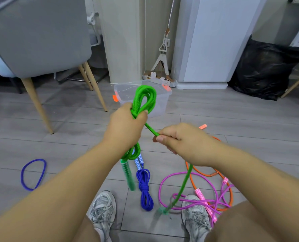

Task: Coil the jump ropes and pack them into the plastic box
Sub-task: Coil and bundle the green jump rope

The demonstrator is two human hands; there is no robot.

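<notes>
Green braided jump rope (146, 96) is bunched in loops in your left hand (126, 126), fingers curled tight round the bundle's waist, held up in front of the clear plastic box (161, 107), while your right hand (178, 138) pinches the free strand just beside it. Keep that strand taut and lay each wrap snug against the last, and lift the trailing tail clear of the loose pink rope (202, 198) by your shoe (195, 222) so it doesn't snag.

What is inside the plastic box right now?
Nothing shows inside the plastic box through its clear walls. The green jump rope, gripped by the left hand, covers its middle, so that part cannot be checked.
</notes>
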